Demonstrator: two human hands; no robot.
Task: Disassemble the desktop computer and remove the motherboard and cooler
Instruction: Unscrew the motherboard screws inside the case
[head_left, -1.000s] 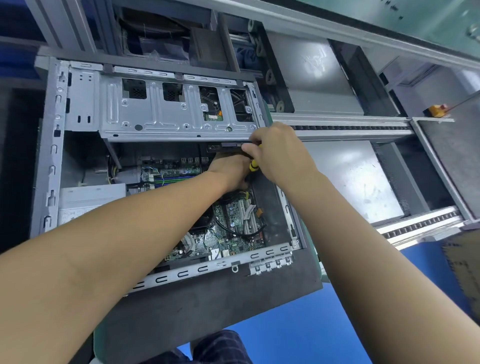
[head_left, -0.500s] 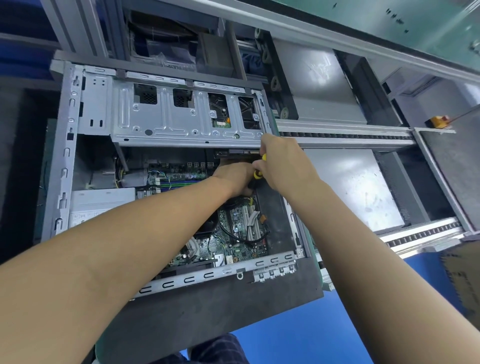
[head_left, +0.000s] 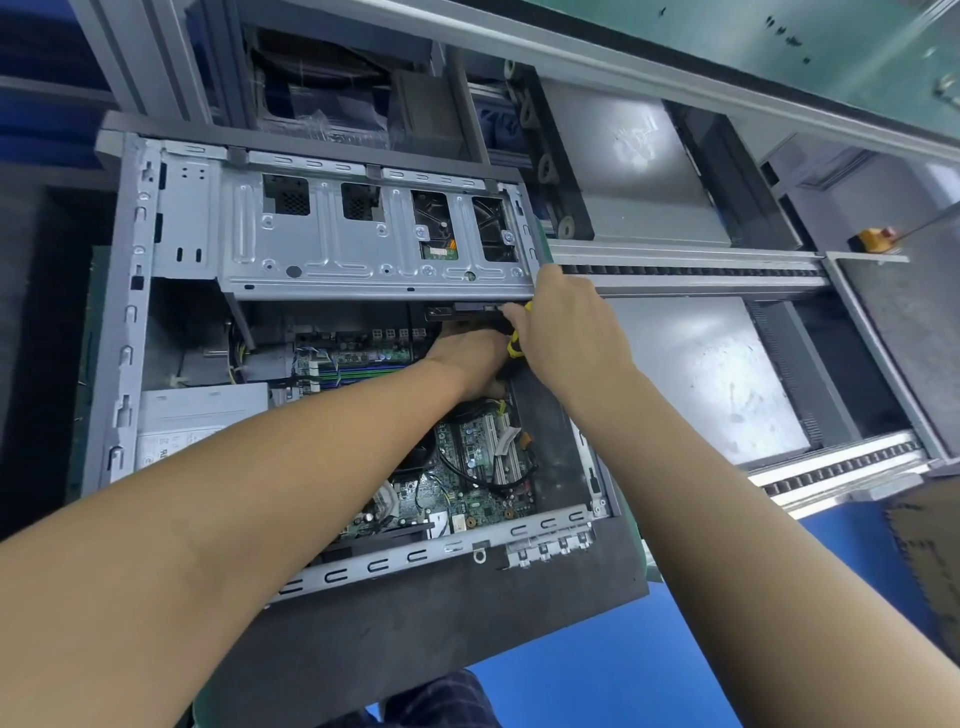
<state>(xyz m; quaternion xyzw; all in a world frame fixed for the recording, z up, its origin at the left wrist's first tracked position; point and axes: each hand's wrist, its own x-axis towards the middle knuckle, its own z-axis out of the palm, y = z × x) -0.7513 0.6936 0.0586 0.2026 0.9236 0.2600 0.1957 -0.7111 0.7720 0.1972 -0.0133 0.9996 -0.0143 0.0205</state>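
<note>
Nothing has shifted: the right hand (head_left: 569, 332) still grips the screwdriver (head_left: 513, 347), the left hand (head_left: 467, 356) works beside it with fingers hidden, and the motherboard (head_left: 470, 460) seemingly remains fastened.

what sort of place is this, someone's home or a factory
Most likely a factory or recycling line, not a home. The open computer case lies on a dark pad beside a conveyor track and metal frame rails, and the right hand holds a screwdriver.

Both forearms reach into the computer case (head_left: 127, 322); left hand (head_left: 467, 358) deep inside, fingers hidden; right hand (head_left: 569, 330) just beside it, gripping a yellow-handled screwdriver (head_left: 514, 346)
</note>
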